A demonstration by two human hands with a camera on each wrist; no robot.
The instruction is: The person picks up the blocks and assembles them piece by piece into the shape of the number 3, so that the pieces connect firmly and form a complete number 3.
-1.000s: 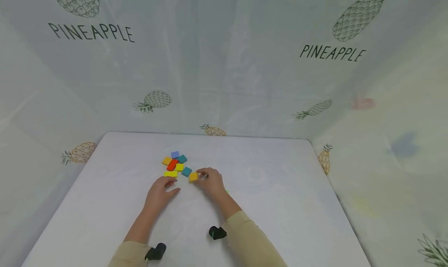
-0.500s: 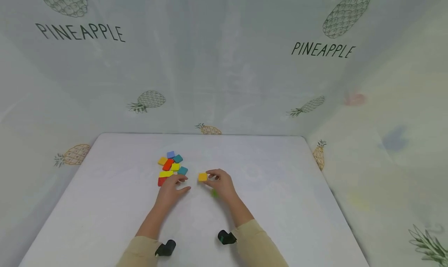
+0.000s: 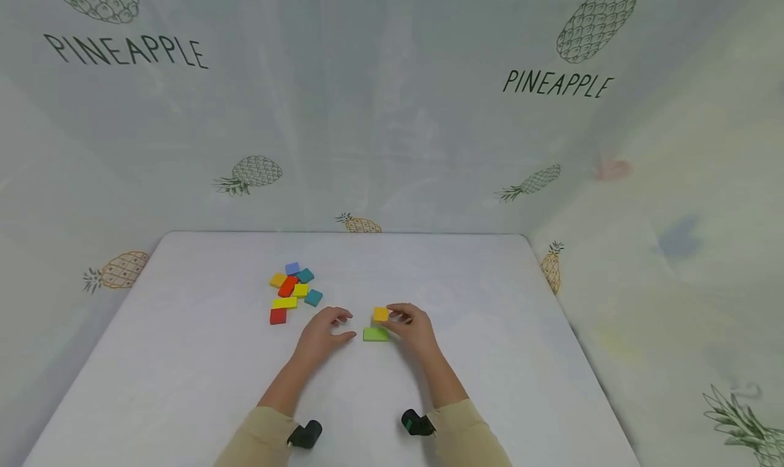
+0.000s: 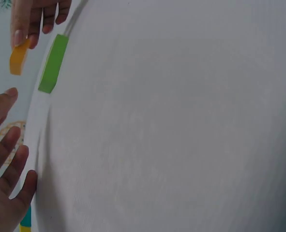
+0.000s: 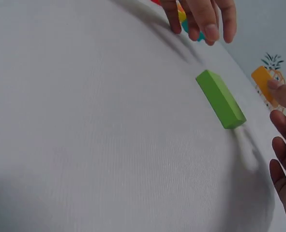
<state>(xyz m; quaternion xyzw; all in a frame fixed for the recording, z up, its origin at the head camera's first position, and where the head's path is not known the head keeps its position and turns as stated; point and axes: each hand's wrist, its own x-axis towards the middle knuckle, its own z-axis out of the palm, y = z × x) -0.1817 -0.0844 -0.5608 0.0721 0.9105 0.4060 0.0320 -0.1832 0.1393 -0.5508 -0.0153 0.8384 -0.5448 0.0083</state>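
My right hand point(image 3: 418, 329) pinches a small orange-yellow block point(image 3: 380, 314) between thumb and fingers, above and just behind a green rectangular block point(image 3: 376, 334). That green block lies flat on the white table. To its left hovers my left hand point(image 3: 321, 333), fingers relaxed and apart, holding nothing. In the left wrist view the orange-yellow block point(image 4: 18, 60) hangs from the right hand's fingertips, clear of the green block point(image 4: 53, 64). The right wrist view shows the green block point(image 5: 221, 100) between both hands.
Left of the hands lies a loose group of blocks: a red block point(image 3: 278, 316) at the front, a long yellow block point(image 3: 284, 303), a teal block point(image 3: 314, 297), a blue block point(image 3: 292, 268) and several others. A pineapple-print cloth point(image 3: 367, 113) surrounds the white table point(image 3: 478, 303).
My right hand has carried the orange-yellow block rightward from beside the group to over the green block. The left hand has moved right too, uncovering the red block. The head view has shifted slightly.
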